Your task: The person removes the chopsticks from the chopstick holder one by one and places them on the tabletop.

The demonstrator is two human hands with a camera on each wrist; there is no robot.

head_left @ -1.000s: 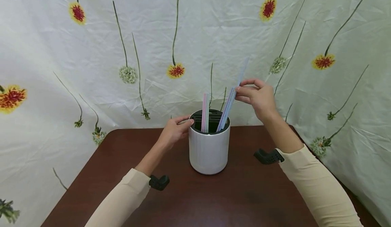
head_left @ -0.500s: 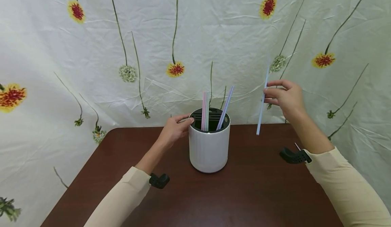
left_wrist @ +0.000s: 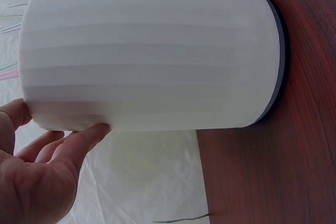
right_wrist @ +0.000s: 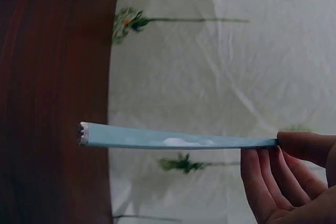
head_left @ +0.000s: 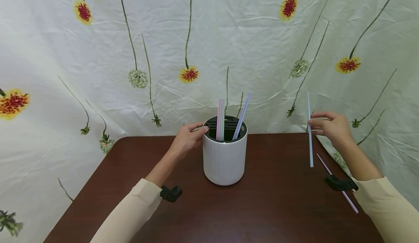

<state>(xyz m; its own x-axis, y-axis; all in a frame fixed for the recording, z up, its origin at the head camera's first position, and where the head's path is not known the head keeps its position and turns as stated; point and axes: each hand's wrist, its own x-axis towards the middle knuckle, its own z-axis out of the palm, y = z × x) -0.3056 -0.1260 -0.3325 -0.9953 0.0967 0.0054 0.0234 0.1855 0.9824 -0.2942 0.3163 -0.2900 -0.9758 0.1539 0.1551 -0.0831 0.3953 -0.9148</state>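
A round white utensil holder (head_left: 224, 163) with a black slotted top stands upright on the table. Pink, pale green and lilac-blue straws (head_left: 241, 116) rise from its opening. My left hand (head_left: 188, 138) holds the holder at its left rim; in the left wrist view the fingertips (left_wrist: 100, 129) touch its side. Off to the right, my right hand (head_left: 330, 126) pinches a light blue straw (head_left: 310, 144) between thumb and fingers. This straw stands nearly upright, and the right wrist view shows its lower end beyond the fingers. Below the right wrist lies a lilac straw (head_left: 350, 202) on the table.
The dark brown table (head_left: 262, 214) runs back to a white cloth (head_left: 157, 54) printed with flowers. Its right edge passes close by the right hand. Black camera mounts (head_left: 171, 194) sit on both wrists.
My right hand has drawn the light blue straw out of the holder, then carried it right and lower. The lilac straw on the table has come into view. My left hand stays at the rim.
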